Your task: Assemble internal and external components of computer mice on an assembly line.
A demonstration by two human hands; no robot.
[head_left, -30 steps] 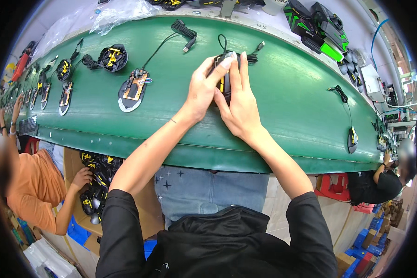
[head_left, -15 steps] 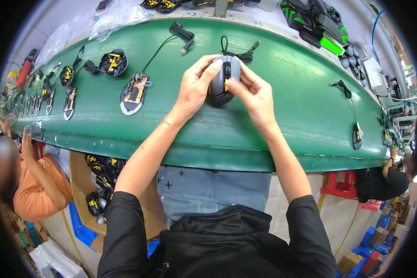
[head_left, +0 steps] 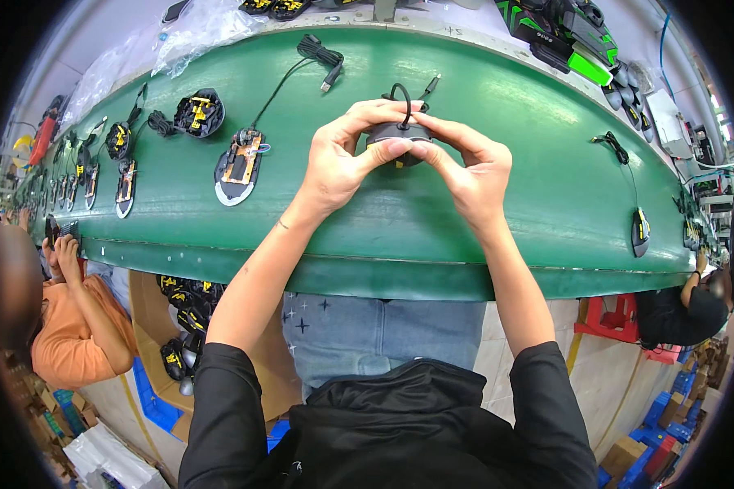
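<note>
A black computer mouse is gripped between my two hands above the green bench surface. It is tilted so that the end with the cable faces up toward me, and its top shell is mostly out of sight. My left hand holds its left side, thumb pressed on the near edge. On the right side my right hand grips it likewise, the thumb tips almost meeting. The black cable arches up from the mouse, and its plug lies on the surface behind.
Left of my hands lie an opened mouse base with its circuit board, a coiled cable and a mouse shell. Another corded mouse lies right. A cardboard box of mouse parts stands below the bench edge. Co-workers sit at both sides.
My hands have turned the mouse from showing its top and scroll wheel to showing its cable end. Both thumbs have moved together on it. The left co-worker's hands have come together around a dark item.
</note>
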